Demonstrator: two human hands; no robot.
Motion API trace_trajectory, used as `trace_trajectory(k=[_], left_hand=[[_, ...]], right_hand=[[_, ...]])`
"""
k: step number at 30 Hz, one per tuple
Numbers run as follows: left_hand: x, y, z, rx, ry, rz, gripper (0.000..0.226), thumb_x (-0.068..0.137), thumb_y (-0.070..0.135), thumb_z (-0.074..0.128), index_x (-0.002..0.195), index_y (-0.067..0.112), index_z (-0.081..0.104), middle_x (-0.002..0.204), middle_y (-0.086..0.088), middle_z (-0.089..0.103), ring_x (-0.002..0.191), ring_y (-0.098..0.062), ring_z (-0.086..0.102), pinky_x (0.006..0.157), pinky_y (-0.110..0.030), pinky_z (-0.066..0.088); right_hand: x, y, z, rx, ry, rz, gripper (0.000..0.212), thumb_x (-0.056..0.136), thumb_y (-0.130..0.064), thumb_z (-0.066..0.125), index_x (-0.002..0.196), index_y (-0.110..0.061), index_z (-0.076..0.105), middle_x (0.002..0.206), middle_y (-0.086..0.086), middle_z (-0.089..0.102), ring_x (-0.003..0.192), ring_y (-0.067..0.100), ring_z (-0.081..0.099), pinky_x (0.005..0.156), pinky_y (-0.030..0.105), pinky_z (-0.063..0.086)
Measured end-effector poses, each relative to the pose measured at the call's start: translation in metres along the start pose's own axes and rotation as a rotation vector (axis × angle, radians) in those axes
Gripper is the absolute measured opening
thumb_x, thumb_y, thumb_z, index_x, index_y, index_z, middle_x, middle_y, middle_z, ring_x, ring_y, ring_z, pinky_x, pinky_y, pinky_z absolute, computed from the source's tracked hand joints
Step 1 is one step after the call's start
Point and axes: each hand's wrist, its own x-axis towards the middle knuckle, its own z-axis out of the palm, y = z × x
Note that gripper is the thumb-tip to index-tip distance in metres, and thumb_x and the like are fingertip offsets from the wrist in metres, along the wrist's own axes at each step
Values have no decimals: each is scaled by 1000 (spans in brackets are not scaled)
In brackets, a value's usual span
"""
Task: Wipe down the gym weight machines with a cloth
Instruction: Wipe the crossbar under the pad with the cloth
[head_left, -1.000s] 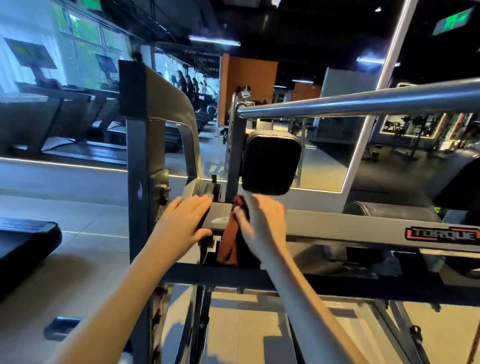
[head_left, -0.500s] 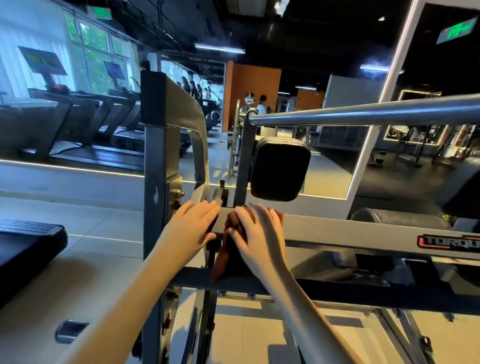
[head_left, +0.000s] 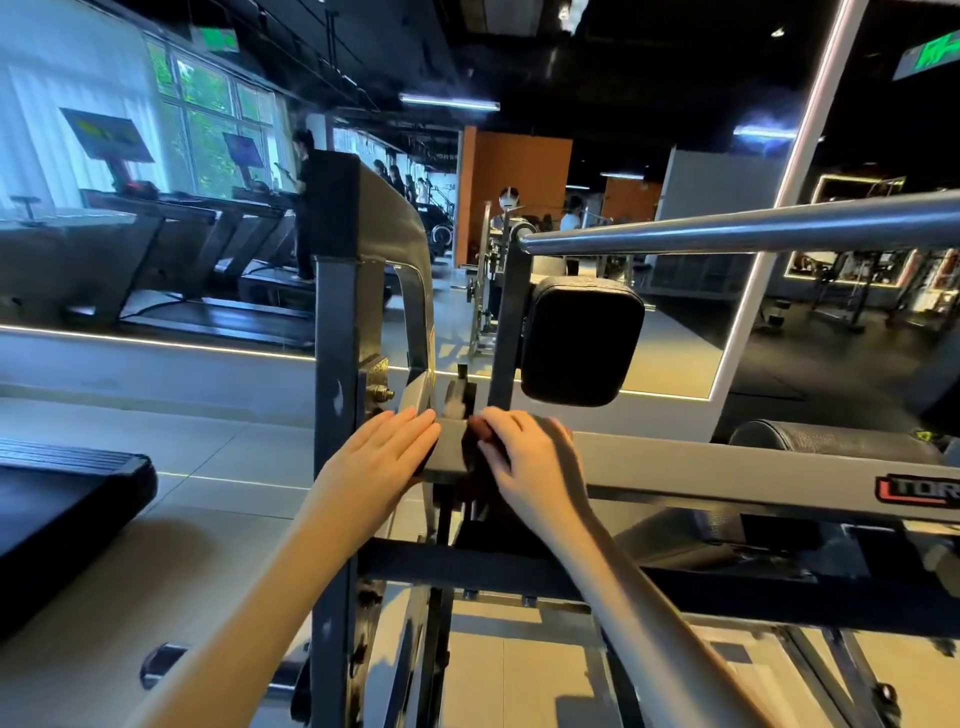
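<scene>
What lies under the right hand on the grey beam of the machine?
A dark reddish cloth, which the right hand presses onto the grey beam. Only a small part near the fingertips shows; the hand covers the rest.

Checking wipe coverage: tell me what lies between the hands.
Head view: a bare stretch of grey metal beam lies between the left hand and the right hand, which presses a dark red cloth.
</scene>
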Motion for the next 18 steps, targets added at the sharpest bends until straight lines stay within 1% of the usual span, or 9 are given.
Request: trace_trajectory(k=[2,5,7,9,10,12,15,16,18], left_hand=[[-2,-2,-1,13,-2,18,85,47,13,94,125,7,61,129,-12,61,118,-28,59,100,-46,37],[-2,0,-5,18,-13,10,86,45,14,94,124,7,62,128,-12,61,118,-27,59,100,-46,35],[-3,2,-5,14,-22,2,88,44,16,94,125,8,61,130,-11,60,120,-26,58,100,-46,35],[-5,3,-7,8,-26,-17,90,41,17,95,125,8,62,129,-11,61,119,-27,58,99,-46,35],[-6,3,-8,8,-24,-25,91,39,17,95,124,8,62,128,-11,61,118,-26,59,99,-46,35],[-6,6,-11,14,-33,-43,91,39,18,95,123,8,63,127,-10,62,116,-26,61,98,-45,34],[-9,13,-14,-1,-52,-98,84,49,19,93,126,9,61,129,-9,61,118,-26,59,100,-45,33],[-10,15,-14,-9,-70,-114,81,54,18,91,128,9,59,132,-9,59,121,-26,57,101,-45,32],[-10,17,-13,-11,-91,-153,79,61,18,88,132,10,55,136,-9,55,125,-26,53,104,-44,30]], right_hand=[[18,-1,-3,-24,-19,87,21,94,-28,55,115,-23,60,100,0,68,93,22,63,83,35,47],[14,-13,2,9,-6,156,28,94,-40,51,117,-27,57,114,-4,62,109,17,55,97,35,36],[-8,-14,5,40,-32,83,41,89,-44,58,125,-25,55,130,1,56,124,20,47,108,40,31],[-22,-5,4,-47,-29,-39,49,85,-43,62,129,-22,55,135,5,54,128,25,46,110,41,29],[-20,2,2,-79,-28,-89,48,85,-44,59,128,-22,56,134,5,55,126,25,48,109,39,30],[-10,8,-6,-38,-67,-98,42,89,-44,52,125,-23,60,127,1,61,118,20,53,105,36,37],[19,5,-13,71,-136,29,27,94,-34,54,119,-27,61,112,-5,67,104,18,60,91,34,45],[24,1,-10,65,-114,69,25,95,-31,55,119,-27,59,112,-4,66,104,18,59,92,35,44],[20,-8,-2,45,-92,113,29,95,-31,54,123,-27,56,123,-4,59,116,18,52,103,37,36]])
